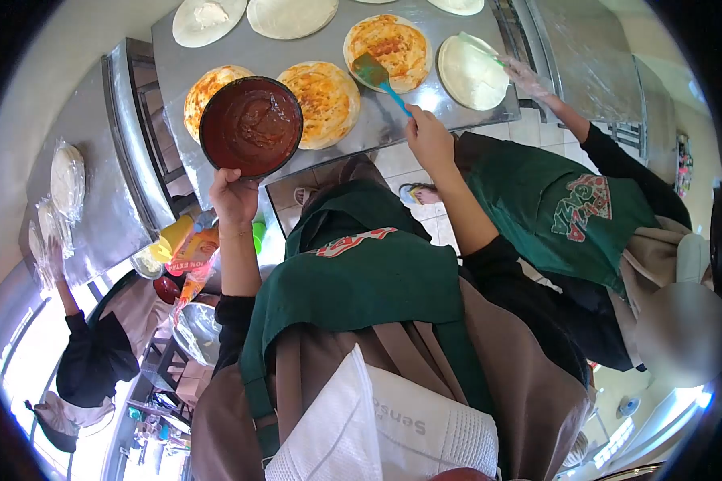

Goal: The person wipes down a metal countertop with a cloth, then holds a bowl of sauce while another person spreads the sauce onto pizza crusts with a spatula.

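Observation:
My left hand [234, 196] grips the rim of a dark bowl [253, 128] with red-brown sauce inside, tilted toward me above the table's near edge. In my right hand [430, 141] is the blue handle of a basting brush [374, 72]; its sauce-coated head is over a round flatbread [399, 44] streaked with orange-red sauce. Another sauced flatbread [322, 104] lies just right of the bowl. A third sauced flatbread [208, 90] is partly hidden behind the bowl. Whether the brush head touches the bread, I cannot tell.
To my right, a co-worker's hand [529, 80] spreads something pale on a plain dough round [472, 76]. More dough rounds [290, 14] line the far side of the metal table [172, 60]. On the left, another person's hand [54, 258] is near plastic-wrapped rounds [67, 181].

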